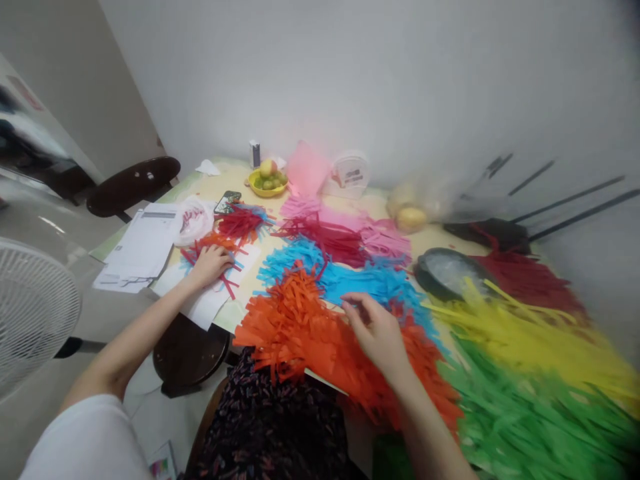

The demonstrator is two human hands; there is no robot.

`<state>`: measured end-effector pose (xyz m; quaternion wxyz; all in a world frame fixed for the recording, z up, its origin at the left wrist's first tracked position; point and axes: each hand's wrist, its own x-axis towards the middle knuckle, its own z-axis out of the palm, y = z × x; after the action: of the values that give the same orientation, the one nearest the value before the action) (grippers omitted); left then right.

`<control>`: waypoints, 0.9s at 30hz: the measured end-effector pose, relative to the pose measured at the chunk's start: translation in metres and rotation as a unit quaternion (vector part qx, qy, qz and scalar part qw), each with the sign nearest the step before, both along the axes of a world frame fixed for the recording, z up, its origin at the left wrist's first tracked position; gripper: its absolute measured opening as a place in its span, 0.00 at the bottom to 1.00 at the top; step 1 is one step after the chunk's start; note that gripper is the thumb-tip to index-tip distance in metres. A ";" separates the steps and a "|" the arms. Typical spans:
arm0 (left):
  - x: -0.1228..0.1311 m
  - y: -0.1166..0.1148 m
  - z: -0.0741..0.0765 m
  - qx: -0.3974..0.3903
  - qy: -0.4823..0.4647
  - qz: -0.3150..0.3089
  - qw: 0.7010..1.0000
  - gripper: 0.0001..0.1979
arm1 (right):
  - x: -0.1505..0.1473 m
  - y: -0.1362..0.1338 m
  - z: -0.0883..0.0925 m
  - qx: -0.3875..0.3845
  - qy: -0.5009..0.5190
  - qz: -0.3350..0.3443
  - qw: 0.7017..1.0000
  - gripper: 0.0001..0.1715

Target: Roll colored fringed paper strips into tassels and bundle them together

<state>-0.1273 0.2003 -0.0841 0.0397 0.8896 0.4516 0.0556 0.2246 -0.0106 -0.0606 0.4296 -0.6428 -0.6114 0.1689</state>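
My left hand (213,263) lies over a small heap of orange, red and blue paper strips (220,283) on a white sheet, its fingers curled down onto them; the fingertips are partly hidden. My right hand (373,327) hovers over or rests on a wide band of orange fringed paper (300,313) at the table's near edge. Its thumb and fingers are bent together, and what lies between them, if anything, is too small to make out. Behind the orange band lies blue fringed paper (345,283), then dark red (330,240) and pink fringes (385,240).
Yellow (540,340) and green fringes (540,413) cover the right side, beside a dark bowl (433,280). A yellow fruit bowl (267,192), a phone (227,201), a plastic bag (194,221) and papers (143,240) stand further left. A fan (35,320) and stools (190,353) are at left.
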 end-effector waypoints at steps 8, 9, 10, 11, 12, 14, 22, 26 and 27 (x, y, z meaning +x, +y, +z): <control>0.127 0.008 0.058 0.094 -0.002 -0.117 0.989 0.14 | 0.122 0.133 0.028 -0.117 -0.272 -0.084 0.952 0.21; 0.160 0.018 0.061 0.076 -0.012 -0.156 0.985 0.15 | 0.129 0.155 0.030 -0.132 -0.285 -0.079 0.946 0.22; 0.193 0.029 0.061 0.059 -0.014 -0.174 0.983 0.16 | 0.133 0.176 0.029 -0.142 -0.293 -0.071 0.943 0.22; 0.225 0.040 0.059 0.044 -0.007 -0.174 0.984 0.16 | 0.133 0.195 0.026 -0.152 -0.299 -0.060 0.940 0.23; 0.255 0.052 0.055 0.041 -0.003 -0.175 0.984 0.16 | 0.132 0.211 0.021 -0.158 -0.302 -0.047 0.939 0.24; 0.303 0.071 0.040 0.039 0.006 -0.165 0.986 0.19 | 0.127 0.234 0.007 -0.169 -0.312 -0.019 0.935 0.27; 0.331 0.077 -0.015 0.020 0.061 -0.217 0.974 0.17 | 0.155 0.208 -0.025 -0.213 -0.363 0.079 0.904 0.19; 0.326 0.062 -0.019 -0.019 0.072 -0.256 0.964 0.18 | 0.175 0.200 -0.013 -0.229 -0.377 0.085 0.894 0.16; 0.326 0.061 -0.016 -0.037 0.075 -0.257 0.963 0.20 | 0.177 0.206 -0.008 -0.224 -0.377 0.083 0.895 0.16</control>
<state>0.1990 0.2616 -0.1002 0.0511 0.9752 0.2114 -0.0399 0.4012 0.1952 -0.0683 -0.0043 -0.6843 -0.7246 0.0819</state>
